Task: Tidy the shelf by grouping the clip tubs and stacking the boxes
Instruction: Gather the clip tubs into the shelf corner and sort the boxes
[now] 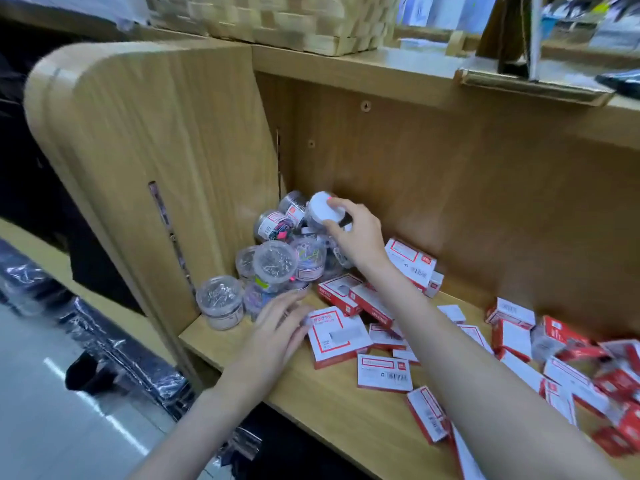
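Clear plastic clip tubs (277, 261) heaped in the left rear corner of the light wooden shelf (346, 403).
My right hand (356, 233) pinches a white-lidded clear tub (323, 211) atop the heap; my left hand (277, 327), fingers spread flat, rests against the heap's front. Red-and-white cardboard boxes (337, 336) lie scattered unstacked to the right.

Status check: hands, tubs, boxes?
Right hand grips white-lidded tub above tub pile. Left hand open, touching pile's front. Red boxes scattered, unstacked.
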Demonstrator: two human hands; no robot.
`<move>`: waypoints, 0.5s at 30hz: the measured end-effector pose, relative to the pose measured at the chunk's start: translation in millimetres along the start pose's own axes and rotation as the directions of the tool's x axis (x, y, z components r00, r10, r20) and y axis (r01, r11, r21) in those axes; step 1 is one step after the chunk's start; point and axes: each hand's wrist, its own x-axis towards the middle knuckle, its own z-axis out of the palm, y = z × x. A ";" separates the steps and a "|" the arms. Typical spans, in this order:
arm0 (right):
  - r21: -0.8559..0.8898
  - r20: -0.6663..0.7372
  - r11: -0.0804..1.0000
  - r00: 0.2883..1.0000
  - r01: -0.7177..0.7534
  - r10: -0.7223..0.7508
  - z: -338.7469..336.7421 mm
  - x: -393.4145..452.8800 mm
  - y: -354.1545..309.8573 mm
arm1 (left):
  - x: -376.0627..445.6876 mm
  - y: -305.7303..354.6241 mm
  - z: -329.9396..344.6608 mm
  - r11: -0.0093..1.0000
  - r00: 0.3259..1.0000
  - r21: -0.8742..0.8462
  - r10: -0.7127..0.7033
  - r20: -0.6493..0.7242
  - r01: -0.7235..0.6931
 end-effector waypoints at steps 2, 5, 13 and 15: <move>0.019 0.015 0.995 0.995 0.101 -0.101 -2.8 -2.2 1.1 | -0.7 -3.5 -2.1 0.987 0.997 0.145 0.076 -0.014 -0.074; 0.037 0.123 0.982 0.974 0.186 -0.190 1.2 -5.0 -6.0 | -7.3 -10.7 -14.5 0.976 0.998 0.210 0.048 0.029 -0.053; -0.060 -0.025 0.995 0.996 0.080 -0.081 6.8 -14.8 -15.1 | -28.4 -9.0 -36.1 0.960 0.997 0.271 0.064 0.043 -0.073; 0.001 -0.123 0.994 0.987 0.108 -0.107 -5.3 -23.0 -21.5 | -32.2 -1.5 -36.7 0.932 0.994 0.346 0.100 0.034 -0.105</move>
